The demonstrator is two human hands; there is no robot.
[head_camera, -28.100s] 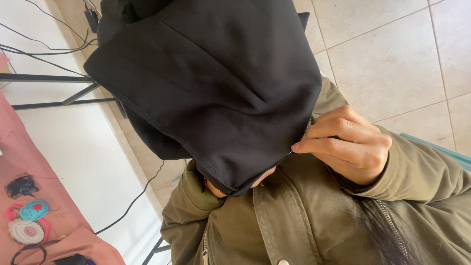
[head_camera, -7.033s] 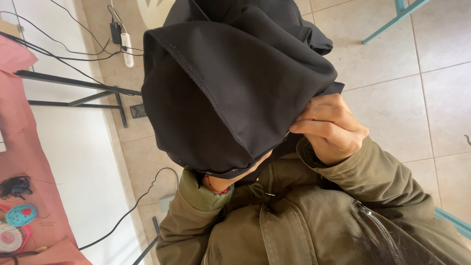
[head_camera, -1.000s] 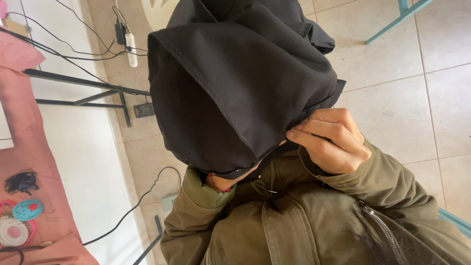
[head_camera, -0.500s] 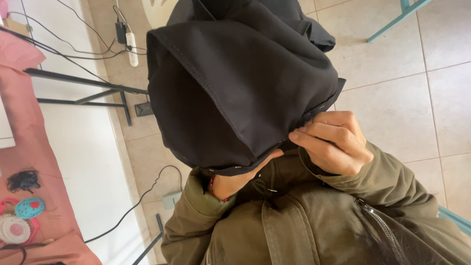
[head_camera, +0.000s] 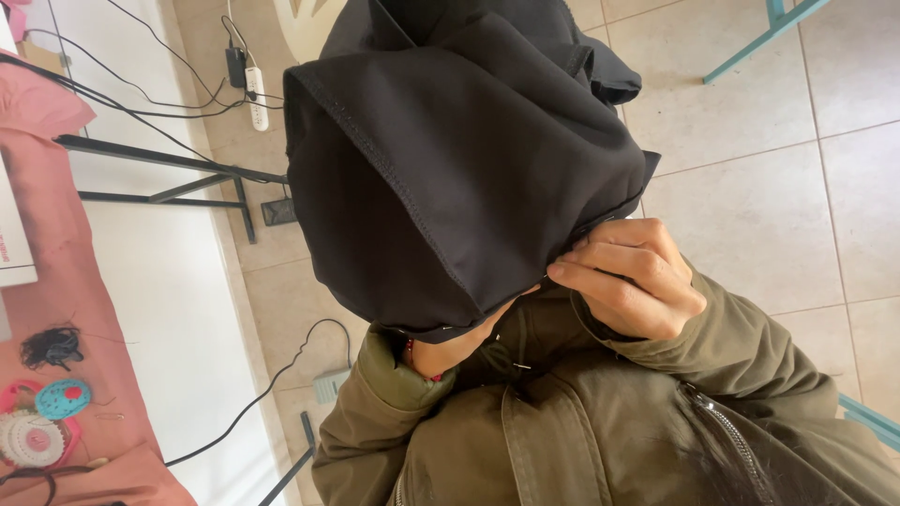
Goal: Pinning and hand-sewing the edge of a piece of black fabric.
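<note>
right hand [head_camera: 630,279] edged up | pinching black garment [head_camera: 450,159] | left hidden

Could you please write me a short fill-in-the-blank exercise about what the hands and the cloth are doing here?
1. The right hand pinches the edge of a ___ garment.
2. The left hand is hidden ___ the garment.
3. The floor is covered in ___.
4. Both sleeves are ___ green.

Missing words: black; inside; tiles; olive
</note>
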